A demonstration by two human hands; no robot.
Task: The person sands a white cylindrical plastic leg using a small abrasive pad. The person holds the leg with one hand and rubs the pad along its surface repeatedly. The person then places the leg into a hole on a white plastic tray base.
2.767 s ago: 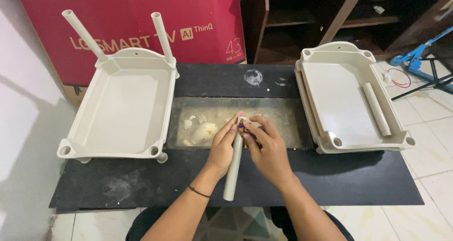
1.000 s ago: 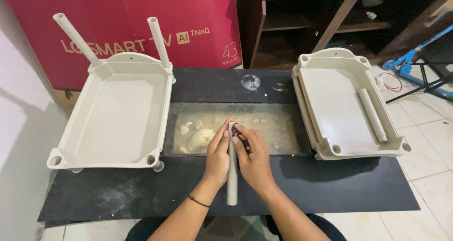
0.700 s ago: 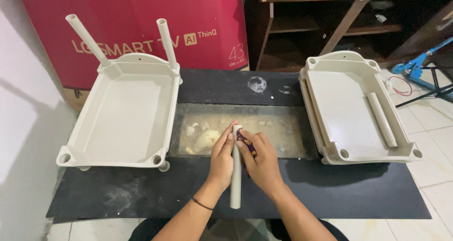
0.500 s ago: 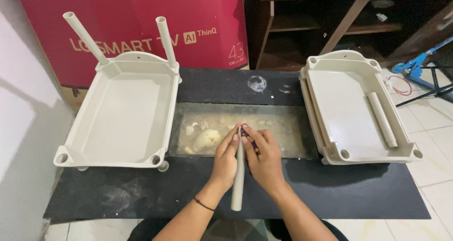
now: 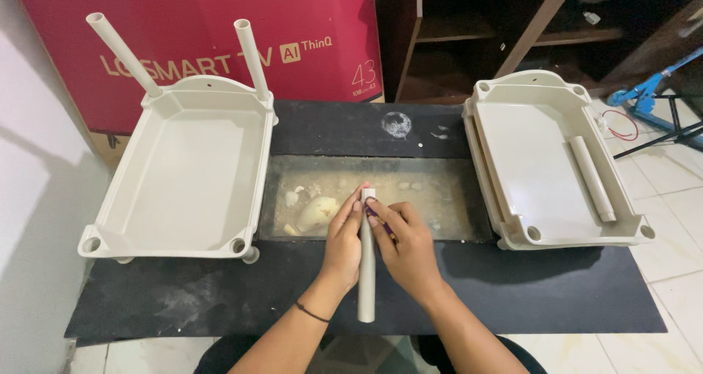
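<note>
My left hand (image 5: 343, 244) grips a beige plastic tube (image 5: 366, 271) that points away from me over the black table (image 5: 549, 286). My right hand (image 5: 406, 246) presses against the tube's far end and pinches a small dark, purplish object (image 5: 382, 222) there; what it is I cannot tell. A beige shelf tray (image 5: 117, 206) with two upright tubes (image 5: 250, 58) at its far corners lies to the left. To the right lie stacked beige trays (image 5: 489, 147) with a loose tube (image 5: 592, 178) inside.
A glass panel (image 5: 432, 198) in the table's middle shows shells beneath. A large red cardboard box (image 5: 220, 23) stands behind the table, dark wooden shelving (image 5: 527, 23) to its right. A blue stand (image 5: 648, 88) and tiled floor lie at far right.
Both hands and the tube have stayed almost in place over the glass panel; only the camera view shifted slightly. The right fingers keep working at the tube's far end.
</note>
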